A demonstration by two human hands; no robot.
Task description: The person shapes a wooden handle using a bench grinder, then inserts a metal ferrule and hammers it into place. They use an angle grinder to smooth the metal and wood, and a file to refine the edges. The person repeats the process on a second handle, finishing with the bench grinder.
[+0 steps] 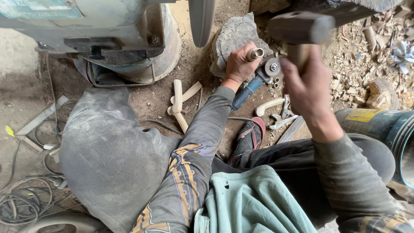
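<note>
The biggest risk here, as I judge it, is a glancing blow: the mallet (300,26) is raised close above the metal-capped end of the chisel (255,54), and the left hand (238,64) is wrapped around the tool just below that cap, so a strike that lands off-centre could slide off the small round end and come down on the knuckles. The chisel also stands on a rough, uneven grey stone (235,36), which may let the tip skid or the stone rock on the dirt floor (151,99) under a hit. A blue-handled angle grinder (254,82) lies just beside the left wrist, near enough for a slipped tool to knock against it, and its cord trails under the forearm. The left grip is closed tight around the chisel shaft, fingers fully curled, only the capped end showing above the fist. The right hand (307,84) has its grip wrapped shut on the mallet's wooden handle just below the blurred head, thumb side toward the camera. Pale carved wooden pieces (180,103) lie on the floor to the left of the forearm, well apart from both hands, and wood chips (353,56) are heaped to the right
</note>
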